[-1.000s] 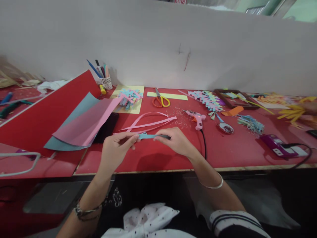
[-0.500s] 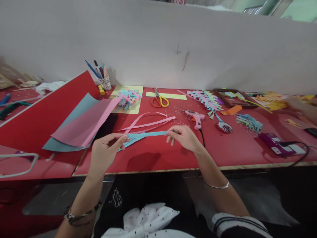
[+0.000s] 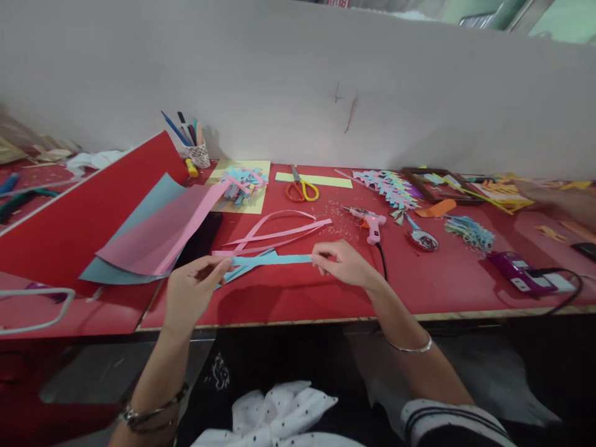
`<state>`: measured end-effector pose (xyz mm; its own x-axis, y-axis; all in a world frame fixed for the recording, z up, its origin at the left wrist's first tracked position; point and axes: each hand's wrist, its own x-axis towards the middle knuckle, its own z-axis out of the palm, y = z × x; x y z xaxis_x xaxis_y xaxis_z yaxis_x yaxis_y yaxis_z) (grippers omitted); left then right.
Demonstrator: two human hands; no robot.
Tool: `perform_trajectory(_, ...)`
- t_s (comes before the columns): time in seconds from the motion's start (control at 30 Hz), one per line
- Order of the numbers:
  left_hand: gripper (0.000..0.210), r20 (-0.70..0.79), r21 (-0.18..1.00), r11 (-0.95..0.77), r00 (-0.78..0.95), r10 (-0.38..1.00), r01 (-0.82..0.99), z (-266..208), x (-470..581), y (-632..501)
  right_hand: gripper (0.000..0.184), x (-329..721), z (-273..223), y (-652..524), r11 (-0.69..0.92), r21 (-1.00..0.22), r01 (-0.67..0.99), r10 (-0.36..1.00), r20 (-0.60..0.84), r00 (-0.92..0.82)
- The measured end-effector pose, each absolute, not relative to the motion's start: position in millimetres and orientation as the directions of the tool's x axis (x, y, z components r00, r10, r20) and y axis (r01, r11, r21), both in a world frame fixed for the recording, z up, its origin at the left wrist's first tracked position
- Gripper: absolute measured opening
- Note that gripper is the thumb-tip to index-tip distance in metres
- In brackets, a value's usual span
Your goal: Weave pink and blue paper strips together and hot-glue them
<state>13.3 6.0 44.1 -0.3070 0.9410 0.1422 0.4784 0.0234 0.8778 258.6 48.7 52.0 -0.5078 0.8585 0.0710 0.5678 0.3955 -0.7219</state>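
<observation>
Blue paper strip: there it is [image 3: 279,259], stretched almost level between our hands, on the near left side of the pink glue gun [image 3: 370,222].
Left hand: we have thumb and fingers [image 3: 189,292] pinching the strip's left end, well left of the glue gun.
Right hand: ours again [image 3: 342,264], pinching the other end, near the glue gun on our side of it.
Loose blue strips: a little bunch [image 3: 246,268] slants beneath the held one, left of the glue gun.
Pink paper strips: these [image 3: 274,237] curve and cross on the red tabletop [image 3: 326,301], left of the glue gun.
Scissors: red and yellow handles [image 3: 300,190], beyond the glue gun and to its left.
Folded-paper garland: pink, blue and pale [image 3: 388,188], just behind the glue gun.
Co-worker's hand: a blur [image 3: 552,202] far right of the glue gun; its grip we cannot tell.
</observation>
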Motion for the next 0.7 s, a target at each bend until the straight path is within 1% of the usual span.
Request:
perform_trajectory(0.1, 0.025, 0.090, 0.863, 0.059, -0.268, 0.959, 0.502, 31, 11, 8, 0.023, 259, 47, 57, 0.460, -0.636, 0.619, 0.829, 0.059, -0.556)
perform_trajectory(0.17, 0.026, 0.080, 0.814, 0.061, -0.216, 0.973, 0.578, 18, 10, 8, 0.023, 258, 42, 63, 0.485, -0.588, 0.647, 0.798, -0.005, -0.603)
perform_trajectory(0.2, 0.026, 0.098, 0.771, 0.058, -0.209, 0.973, 0.635, 13, 10, 8, 0.024, 256, 41, 66, 0.491, -0.551, 0.674, 0.789, -0.046, -0.612)
perform_trajectory(0.23, 0.024, 0.118, 0.702, 0.064, -0.205, 0.972, 0.709, 7, 11, 7, 0.024, 254, 40, 68, 0.488, -0.500, 0.716, 0.794, -0.088, -0.602)
perform_trajectory(0.3, 0.023, 0.146, 0.489, 0.118, -0.215, 0.966, 0.864, 1, 13, 5, 0.024, 247, 41, 74, 0.449, -0.364, 0.816, 0.845, -0.125, -0.520)
perform_trajectory(0.37, 0.022, 0.193, 0.267, 0.126, -0.181, 0.964, 0.956, 1, 16, 4, 0.019, 237, 42, 80, 0.397, -0.241, 0.886, 0.903, -0.069, -0.423)
perform_trajectory(0.4, 0.021, 0.232, 0.181, 0.109, -0.150, 0.961, 0.977, 2, 18, 3, 0.015, 232, 42, 84, 0.392, -0.204, 0.897, 0.914, -0.025, -0.406)
perform_trajectory(0.43, 0.022, 0.277, 0.119, 0.073, -0.103, 0.955, 0.990, 3, 20, 3, 0.013, 226, 41, 87, 0.412, -0.183, 0.893, 0.909, 0.015, -0.417)
perform_trajectory(0.47, 0.023, 0.323, 0.077, 0.020, -0.044, 0.945, 0.997, 5, 22, 4, 0.015, 221, 39, 91, 0.449, -0.173, 0.876, 0.892, 0.038, -0.450)
perform_trajectory(0.53, 0.023, 0.381, 0.032, -0.142, 0.119, 0.917, 0.989, 5, 27, 5, 0.019, 211, 33, 99, 0.523, -0.177, 0.834, 0.849, 0.023, -0.528)
perform_trajectory(0.63, 0.025, 0.365, 0.009, -0.438, 0.405, 0.838, 0.899, 1, 36, 8, 0.013, 201, 27, 107, 0.537, -0.166, 0.827, 0.837, -0.018, -0.547)
perform_trajectory(0.7, 0.026, 0.315, 0.010, -0.534, 0.504, 0.804, 0.845, -4, 41, 9, 0.014, 201, 27, 110, 0.510, -0.187, 0.839, 0.857, 0.035, -0.513)
